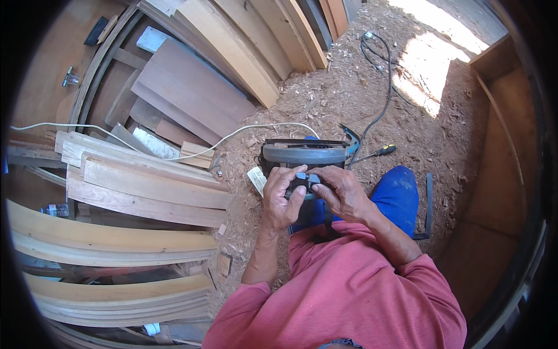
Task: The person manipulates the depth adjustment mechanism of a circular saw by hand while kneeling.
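Both of my hands meet in front of my body, over a black case-like object point(305, 154) with a grey curved band across its top. My left hand point(282, 198) pinches a small dark grey, blocky piece point(306, 178) between thumb and fingers. From the other side my right hand point(347, 192) grips the same piece, its fingertips close to my left thumb. Whether it is one part or two fitted together I cannot tell. Just beyond my right hand lie a screwdriver point(381, 151) with a black and yellow handle and a blue-and-black curved tool point(351, 139).
Stacked curved boards point(145, 186) lie to my left, with flat planks point(186, 87) beyond them. A white cable point(250, 127) crosses the chip-strewn ground, and a black cord point(386, 87) runs at the far right. A large curved wooden panel point(488, 192) stands along my right side.
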Demonstrator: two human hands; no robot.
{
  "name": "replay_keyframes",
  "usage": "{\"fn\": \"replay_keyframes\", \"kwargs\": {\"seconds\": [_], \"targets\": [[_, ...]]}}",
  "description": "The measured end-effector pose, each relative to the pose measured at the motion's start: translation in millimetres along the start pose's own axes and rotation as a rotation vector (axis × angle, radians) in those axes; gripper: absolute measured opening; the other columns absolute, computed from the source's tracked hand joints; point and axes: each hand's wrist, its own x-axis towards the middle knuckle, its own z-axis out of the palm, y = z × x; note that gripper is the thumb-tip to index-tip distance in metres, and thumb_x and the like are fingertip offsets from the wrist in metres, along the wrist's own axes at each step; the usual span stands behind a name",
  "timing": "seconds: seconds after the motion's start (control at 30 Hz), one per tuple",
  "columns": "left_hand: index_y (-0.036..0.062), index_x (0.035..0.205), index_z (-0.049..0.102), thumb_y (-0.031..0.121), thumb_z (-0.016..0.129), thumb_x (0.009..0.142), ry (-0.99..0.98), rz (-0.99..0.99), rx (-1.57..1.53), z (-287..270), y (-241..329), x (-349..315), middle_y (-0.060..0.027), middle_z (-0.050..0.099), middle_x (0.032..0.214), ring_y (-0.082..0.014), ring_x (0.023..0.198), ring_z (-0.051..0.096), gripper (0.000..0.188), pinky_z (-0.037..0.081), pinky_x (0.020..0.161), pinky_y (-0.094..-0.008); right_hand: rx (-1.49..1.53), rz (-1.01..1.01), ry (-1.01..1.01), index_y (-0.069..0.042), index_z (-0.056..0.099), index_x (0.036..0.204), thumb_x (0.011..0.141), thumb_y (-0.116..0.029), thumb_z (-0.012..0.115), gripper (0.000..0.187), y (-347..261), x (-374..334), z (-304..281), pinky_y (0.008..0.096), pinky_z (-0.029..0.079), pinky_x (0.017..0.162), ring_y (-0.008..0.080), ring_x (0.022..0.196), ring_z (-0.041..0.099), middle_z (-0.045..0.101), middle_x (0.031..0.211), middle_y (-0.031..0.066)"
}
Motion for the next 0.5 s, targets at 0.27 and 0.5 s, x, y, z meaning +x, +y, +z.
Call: {"fn": "replay_keyframes", "kwargs": {"seconds": [0.27,0.5], "targets": [[0.0015,0.119,0.071,0.037,0.082,0.094,-0.073,-0.054,-0.066,-5,-1,0,-0.0145,0.069,0.108,-0.0307,0.102,0.067,0.045,0.053,0.090,-0.0408,-0.101,-0.010,0.072,0.002,0.068,0.121,0.090,-0.002,0.074,0.032,-3,-7,10,0.0487,0.053,0.080,0.0397,0.088,0.065,0.070,0.096,0.0184],[0.0028,0.118,0.071,0.037,0.081,0.095,-0.103,-0.069,-0.067,-8,1,-1,-0.0147,0.069,0.109,-0.0301,0.104,0.066,0.042,0.053,0.092,-0.0404,-0.113,-0.055,0.087,0.001,0.067,0.122,0.090,-0.002,0.073,0.033,0,-7,14,0.0481,0.052,0.082,0.0388,0.090,0.065,0.070,0.096,0.0170]]}}
